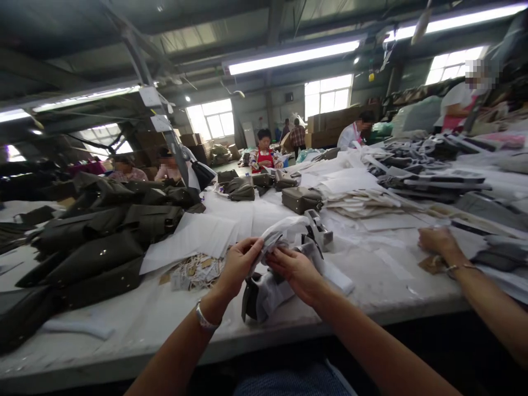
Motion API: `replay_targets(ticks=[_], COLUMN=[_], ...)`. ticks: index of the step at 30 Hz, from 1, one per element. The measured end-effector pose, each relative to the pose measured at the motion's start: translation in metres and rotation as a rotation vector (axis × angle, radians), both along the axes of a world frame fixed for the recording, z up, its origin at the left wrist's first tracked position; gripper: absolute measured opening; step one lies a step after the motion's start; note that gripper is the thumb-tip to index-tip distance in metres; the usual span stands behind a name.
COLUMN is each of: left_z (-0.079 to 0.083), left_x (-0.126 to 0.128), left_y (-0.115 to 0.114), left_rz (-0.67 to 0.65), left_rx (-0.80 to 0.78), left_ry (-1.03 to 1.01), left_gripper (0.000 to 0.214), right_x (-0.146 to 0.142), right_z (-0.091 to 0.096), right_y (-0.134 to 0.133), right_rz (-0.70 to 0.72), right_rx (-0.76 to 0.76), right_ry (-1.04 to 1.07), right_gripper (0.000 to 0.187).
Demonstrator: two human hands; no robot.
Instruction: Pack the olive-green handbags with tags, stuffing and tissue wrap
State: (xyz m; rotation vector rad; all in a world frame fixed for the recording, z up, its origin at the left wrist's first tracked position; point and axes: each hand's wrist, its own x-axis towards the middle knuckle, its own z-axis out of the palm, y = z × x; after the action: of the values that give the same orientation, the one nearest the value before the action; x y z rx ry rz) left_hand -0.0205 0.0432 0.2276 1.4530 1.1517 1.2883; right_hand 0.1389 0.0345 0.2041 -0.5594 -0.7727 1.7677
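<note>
A grey and black bag (264, 302) partly covered in white wrapping lies on the table in front of me. Its looped handle (284, 224), also covered in thin white wrapping, arches up between my hands. My left hand (239, 264) pinches the handle's left side between thumb and fingers. Close beside it, my right hand (295, 270) has its fingers closed on the same wrapped handle, from below and to the right. The fingertips nearly meet, and the exact fold of wrapping between them is hard to make out.
Dark bags (94, 253) are heaped at the left. White sheets (190, 242) and a pile of stringed tags (200, 272) lie nearer. A co-worker's hand (439, 242) works at the right beside more grey pieces (503, 250). Several people sit or stand beyond the table.
</note>
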Motion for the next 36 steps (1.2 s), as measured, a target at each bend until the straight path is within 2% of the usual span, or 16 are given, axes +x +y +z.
replay_targets(ticks=[5,9,13,16,18,21,28,33,36], left_z=[0.005,0.013,0.022,0.024,0.022,0.017,0.009,0.003,0.0], left_x=[-0.003,-0.004,-0.004,-0.009,-0.012,-0.014,0.006,0.011,0.015], left_y=[0.003,-0.002,-0.005,-0.003,-0.003,-0.004,-0.009,0.0,0.0], left_rz=[0.062,0.01,-0.01,-0.103,-0.141,-0.11,-0.063,-0.103,-0.094], left_rx=[0.046,0.033,0.033,0.053,0.1,0.15,0.033,0.008,0.014], left_ry=[0.093,0.164,0.262,0.362,0.461,0.531,0.15,-0.034,-0.103], left_gripper=[0.047,0.048,0.05,0.047,0.042,0.041,0.055,0.051,0.048], right_x=[-0.002,-0.007,-0.015,-0.018,-0.017,-0.012,0.004,0.011,0.013], right_z=[0.007,0.007,0.008,0.01,0.009,0.007,0.009,0.009,0.005], right_y=[-0.002,-0.003,-0.005,-0.004,-0.002,0.001,0.004,0.006,0.005], right_rz=[-0.008,-0.073,-0.16,-0.189,-0.223,-0.265,-0.289,-0.22,-0.181], right_rx=[0.067,0.161,0.164,0.169,0.166,0.198,0.344,0.417,0.401], right_ry=[-0.069,-0.138,-0.095,-0.064,-0.13,-0.302,-0.541,-0.669,-0.639], right_gripper=[0.044,0.044,0.044,0.046,0.045,0.043,0.04,0.042,0.045])
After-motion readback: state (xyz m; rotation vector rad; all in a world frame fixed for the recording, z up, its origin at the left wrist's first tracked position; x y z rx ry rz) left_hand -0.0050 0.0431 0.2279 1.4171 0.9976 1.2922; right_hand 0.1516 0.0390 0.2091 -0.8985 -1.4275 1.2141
